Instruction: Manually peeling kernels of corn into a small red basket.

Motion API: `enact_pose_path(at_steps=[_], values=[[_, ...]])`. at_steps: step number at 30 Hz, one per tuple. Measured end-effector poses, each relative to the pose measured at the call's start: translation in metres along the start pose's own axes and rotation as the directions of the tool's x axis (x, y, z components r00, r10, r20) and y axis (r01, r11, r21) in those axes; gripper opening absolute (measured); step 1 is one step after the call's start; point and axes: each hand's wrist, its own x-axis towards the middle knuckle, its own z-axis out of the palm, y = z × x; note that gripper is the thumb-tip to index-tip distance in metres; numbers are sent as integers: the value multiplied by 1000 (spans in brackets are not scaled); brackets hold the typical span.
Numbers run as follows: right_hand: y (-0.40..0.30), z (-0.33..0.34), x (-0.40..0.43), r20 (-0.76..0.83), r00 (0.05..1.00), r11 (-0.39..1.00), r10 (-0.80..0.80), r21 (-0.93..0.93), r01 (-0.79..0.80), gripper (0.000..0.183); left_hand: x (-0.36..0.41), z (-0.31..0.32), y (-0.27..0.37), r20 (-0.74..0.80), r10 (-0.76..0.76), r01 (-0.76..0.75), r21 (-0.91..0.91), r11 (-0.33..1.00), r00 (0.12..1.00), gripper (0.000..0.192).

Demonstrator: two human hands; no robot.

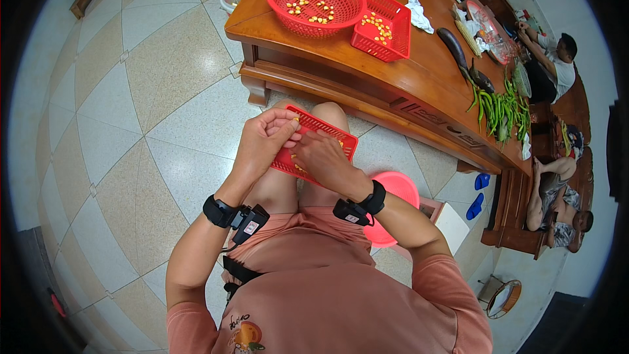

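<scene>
A small red plastic basket (344, 133) with slotted walls rests across my thighs, some yellow corn kernels (300, 167) inside it. Over its left end, my left hand (268, 135) pinches a corn kernel (296, 119) between thumb and forefinger. My right hand (324, 155) reaches down into the basket, back of the hand up. Its fingertips lie close to the left hand's fingers, and what they touch is hidden. On the wooden table in front stand a round red colander (314, 2) and a rectangular red basket (378, 46), each with scattered kernels.
Along the wooden table (422, 71) lie an eggplant (453, 48), a corn cob (468, 37) and green chili peppers (499, 113). A pink plastic basin (393, 196) is beside my right leg. Blue slippers (474, 206) lie on the floor; two people sit on the wooden bench at right.
</scene>
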Motion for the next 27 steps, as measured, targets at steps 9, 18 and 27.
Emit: enact_pose_path(at_steps=[9, 18, 27], values=[[-6, -1, 9, -71, 995, 998, -68, -21, 67, 13, -1, -1, 1, -1, -4, 4, 20, 1000, 1000, 17], [-4, -3, 9, -27, 999, 986, 29, 166, -24, 12, -5, 0, 10, 11, -31, 31, -8, 1000, 999, 19], [-12, -64, 0, -69, 949, 768, 309, 606, -206, 12, -6, 2, 19, 23, -12, 11, 50, 999, 1000, 21]])
